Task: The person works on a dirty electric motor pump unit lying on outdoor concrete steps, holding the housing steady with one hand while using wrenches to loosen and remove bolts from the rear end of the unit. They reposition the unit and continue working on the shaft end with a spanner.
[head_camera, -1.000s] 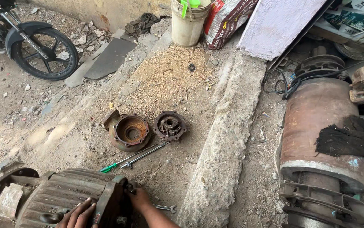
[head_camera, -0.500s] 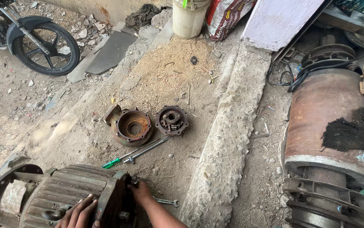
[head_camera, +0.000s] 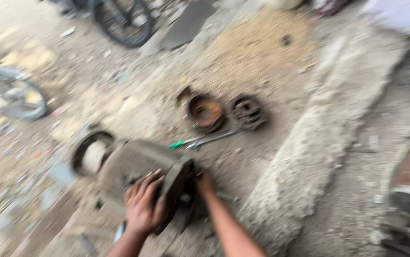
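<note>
Packages, labels, signs, screens: 0 legible in this blurred view.
Only a red-patterned bag corner (head_camera: 329, 4) shows at the top edge.
</note>
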Tool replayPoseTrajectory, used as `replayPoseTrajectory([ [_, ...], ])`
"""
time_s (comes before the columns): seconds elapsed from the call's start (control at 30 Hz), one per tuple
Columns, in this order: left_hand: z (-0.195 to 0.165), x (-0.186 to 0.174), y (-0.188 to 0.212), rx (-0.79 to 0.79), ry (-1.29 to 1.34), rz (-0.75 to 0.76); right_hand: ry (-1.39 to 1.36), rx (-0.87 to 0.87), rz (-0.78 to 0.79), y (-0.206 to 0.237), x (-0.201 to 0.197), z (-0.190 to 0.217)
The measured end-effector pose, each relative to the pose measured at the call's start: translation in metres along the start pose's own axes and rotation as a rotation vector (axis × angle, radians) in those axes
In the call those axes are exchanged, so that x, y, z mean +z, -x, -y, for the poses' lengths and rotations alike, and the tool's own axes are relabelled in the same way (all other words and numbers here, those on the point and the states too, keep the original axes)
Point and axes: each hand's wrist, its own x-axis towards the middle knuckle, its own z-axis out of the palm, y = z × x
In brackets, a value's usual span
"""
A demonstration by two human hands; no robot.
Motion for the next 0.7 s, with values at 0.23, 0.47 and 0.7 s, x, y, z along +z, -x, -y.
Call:
replayPoseTrajectory([
  [0.23, -0.035, -0.025, -0.009, -0.038, 0.040, 0.060, 0.015, -0.101, 0.000, -0.006, -0.015, -0.008],
  [0.47, -0.036, -0.026, -0.012, -0.038, 0.011, 0.067, 0.236, 0.132, 0.036, -0.001, -0.021, 0.015],
  [0.7, -0.009, -0.027, -0.002, -0.009, 0.014, 0.040, 0.153, -0.049, -0.133, 0.021, -0.006, 0.051],
])
